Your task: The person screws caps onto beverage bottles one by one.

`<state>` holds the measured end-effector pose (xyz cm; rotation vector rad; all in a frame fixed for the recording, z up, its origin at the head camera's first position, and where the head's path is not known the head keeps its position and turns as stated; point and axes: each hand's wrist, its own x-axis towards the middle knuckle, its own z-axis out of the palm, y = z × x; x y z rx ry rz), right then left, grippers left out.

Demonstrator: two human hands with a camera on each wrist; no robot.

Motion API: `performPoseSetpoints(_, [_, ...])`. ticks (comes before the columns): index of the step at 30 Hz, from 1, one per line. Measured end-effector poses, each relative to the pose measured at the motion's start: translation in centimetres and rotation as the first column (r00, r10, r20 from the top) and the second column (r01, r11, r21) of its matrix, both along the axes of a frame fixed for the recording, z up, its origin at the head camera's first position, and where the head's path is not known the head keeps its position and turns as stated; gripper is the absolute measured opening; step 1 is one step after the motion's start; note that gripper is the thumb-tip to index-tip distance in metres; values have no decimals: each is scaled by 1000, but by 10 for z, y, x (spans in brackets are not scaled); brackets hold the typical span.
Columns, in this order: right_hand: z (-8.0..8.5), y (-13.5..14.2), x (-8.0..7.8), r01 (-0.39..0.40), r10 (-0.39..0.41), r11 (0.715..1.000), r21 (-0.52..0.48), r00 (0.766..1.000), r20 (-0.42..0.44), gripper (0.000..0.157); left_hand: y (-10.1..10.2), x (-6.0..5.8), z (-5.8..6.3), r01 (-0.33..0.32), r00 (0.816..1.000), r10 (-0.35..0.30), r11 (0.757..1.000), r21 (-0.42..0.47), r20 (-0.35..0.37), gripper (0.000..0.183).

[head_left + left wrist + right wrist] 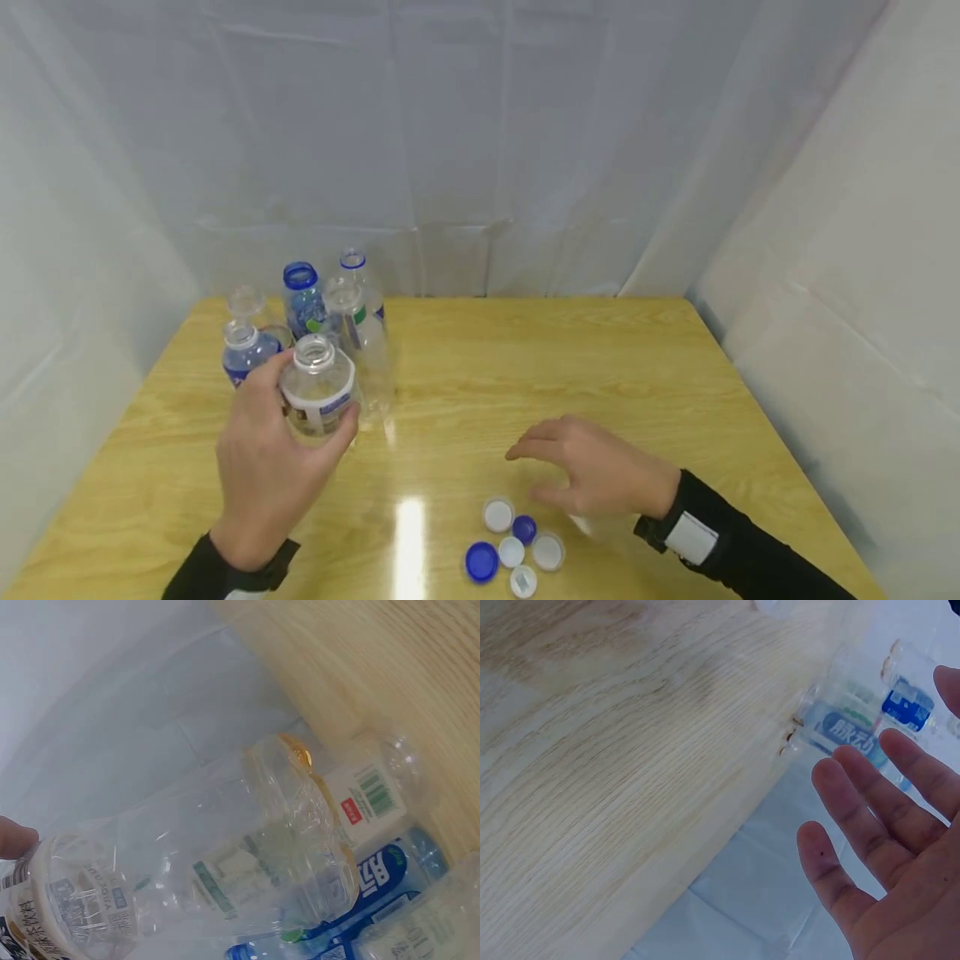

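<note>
My left hand [266, 467] grips a clear plastic bottle [318, 383] with a white and blue label and an uncapped mouth. In the left wrist view this see-through bottle [180, 862] overlaps other bottles, and one fingertip [15, 840] shows at its label. My right hand [588, 467] is over the table to the right, its fingers relaxed and holding nothing. Close to it lies a group of caps: a large blue cap [482, 562], a small blue cap [524, 529] and several white caps [498, 515]. In the right wrist view the fingers [840, 791] are spread apart.
Several uncapped bottles stand at the left of the wooden table [562, 358]: a blue bottle [303, 304], a blue-labelled bottle [246, 350], a tall clear bottle [367, 342] and others behind. White sheeting [480, 150] hangs around the table's back and sides.
</note>
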<state>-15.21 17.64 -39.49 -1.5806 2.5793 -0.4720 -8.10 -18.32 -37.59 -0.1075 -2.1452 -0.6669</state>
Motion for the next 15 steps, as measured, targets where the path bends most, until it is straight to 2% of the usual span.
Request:
performPoseSetpoints(4, [0,-4,14,-62,62,998,12,998,-12,42,5,2,1,25,999,-25,1000,-5,-37,81])
performPoseSetpoints(7, [1,-7,26,-120,119,993,19,992,42,42,7,2,1,37,997,-37,999,-11,-65,80])
performPoseSetpoints(11, [0,-13,38,-200,195,978,58,977,81,36,7,3,1,43,998,-43,999,-26,-38,81])
performPoseSetpoints(15, [-7,-18,51,-293,297,950,104,955,-22,22,6,4,1,45,999,-45,998,-39,-1,81])
